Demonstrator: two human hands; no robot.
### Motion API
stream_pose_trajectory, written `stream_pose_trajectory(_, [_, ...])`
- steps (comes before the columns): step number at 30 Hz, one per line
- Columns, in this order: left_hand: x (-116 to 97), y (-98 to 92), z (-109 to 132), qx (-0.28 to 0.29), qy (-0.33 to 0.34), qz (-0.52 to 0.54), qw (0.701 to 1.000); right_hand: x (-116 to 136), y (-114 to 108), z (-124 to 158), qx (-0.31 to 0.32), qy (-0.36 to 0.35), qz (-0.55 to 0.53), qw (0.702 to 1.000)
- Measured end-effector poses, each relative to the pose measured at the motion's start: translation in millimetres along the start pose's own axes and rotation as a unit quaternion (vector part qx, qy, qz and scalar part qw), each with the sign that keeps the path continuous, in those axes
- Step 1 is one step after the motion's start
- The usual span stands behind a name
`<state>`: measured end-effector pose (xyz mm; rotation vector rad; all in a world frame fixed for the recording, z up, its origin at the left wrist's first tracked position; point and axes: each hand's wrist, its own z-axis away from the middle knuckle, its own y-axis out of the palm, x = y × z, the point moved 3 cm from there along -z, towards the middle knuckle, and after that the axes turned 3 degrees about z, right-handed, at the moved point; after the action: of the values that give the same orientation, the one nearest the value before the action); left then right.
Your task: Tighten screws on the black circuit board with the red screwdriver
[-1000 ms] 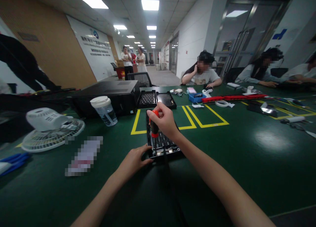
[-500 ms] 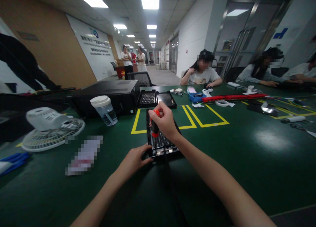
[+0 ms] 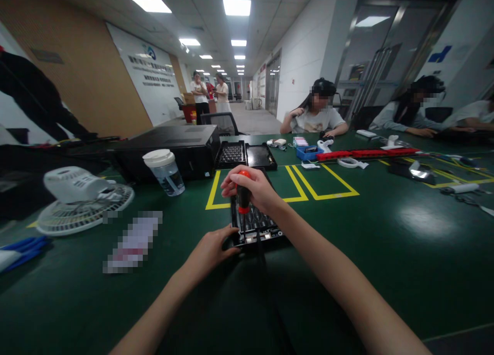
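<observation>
A red-and-black screwdriver (image 3: 243, 198) stands nearly upright in my right hand (image 3: 257, 188), its thumb and fingers around the handle. The shaft points down at the near left corner of a black tray-like case (image 3: 257, 218), where a strip with metallic parts (image 3: 258, 237) runs along the near edge. My left hand (image 3: 214, 247) grips that same corner, thumb at the front and fingers at the side. A dark strap or cable (image 3: 262, 262) hangs across the case's near edge. My right hand and forearm hide part of the case.
Beyond the case lies an open black bit box (image 3: 247, 155). To the left are a lidded cup (image 3: 165, 174), a white fan (image 3: 83, 200) and a big black computer case (image 3: 165, 149). A blue tray (image 3: 309, 152) and a red strip (image 3: 366, 152) lie farther right, near seated people.
The fingers of my right hand have loosened and spread a little around the screwdriver handle. My left hand stays at the case's corner.
</observation>
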<state>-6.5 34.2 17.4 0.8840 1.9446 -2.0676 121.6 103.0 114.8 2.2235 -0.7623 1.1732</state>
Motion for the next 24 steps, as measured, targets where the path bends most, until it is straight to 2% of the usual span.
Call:
stream_pose_trajectory(4, [-1.2,-0.7,0.6,0.002,-0.003,0.003,1.000,-0.1,2.6,1.4,0.027,0.003,-0.020,0.999])
stream_pose_trajectory(17, [0.7,1.3,-0.4,-0.004,0.011,-0.013,1.000,-0.5,8.5,5.3,0.047,0.012,-0.031,0.998])
stream_pose_trajectory(24, [0.9,1.1,-1.1,-0.006,0.009,-0.008,1.000,0.4,8.5,4.0,0.097,0.026,-0.073,0.992])
